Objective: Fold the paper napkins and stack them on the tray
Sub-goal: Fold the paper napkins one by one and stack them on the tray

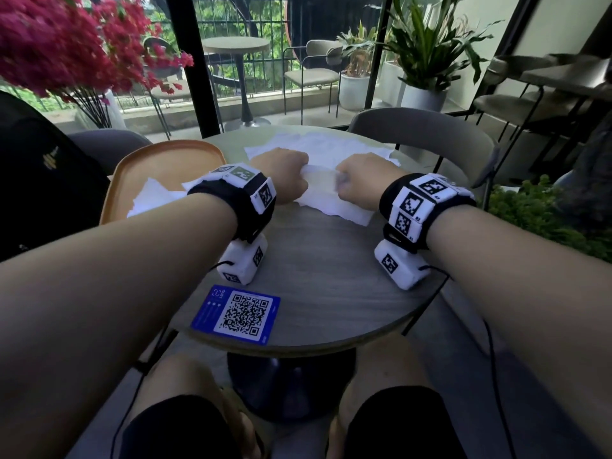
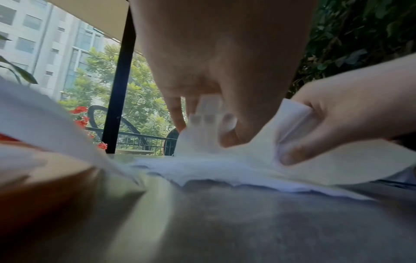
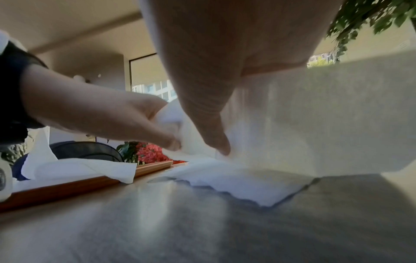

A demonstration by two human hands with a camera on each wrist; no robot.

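A white paper napkin (image 1: 326, 200) lies at the middle of the round table (image 1: 331, 276), its far edge lifted. My left hand (image 1: 296, 175) pinches that raised edge on the left and my right hand (image 1: 346, 180) pinches it on the right, fists close together. The left wrist view shows my left hand (image 2: 209, 128) and the right hand (image 2: 337, 113) both curled round the napkin (image 2: 225, 165). In the right wrist view the sheet (image 3: 315, 124) stands up under my right hand (image 3: 216, 138). An orange tray (image 1: 172, 157) at the left holds white napkins (image 1: 152, 197).
More unfolded napkins (image 1: 331, 144) are spread over the table's far side. A blue QR card (image 1: 236, 314) lies near the front edge. A grey chair (image 1: 424, 127) stands behind the table at the right and a black bag (image 1: 43, 180) at the left.
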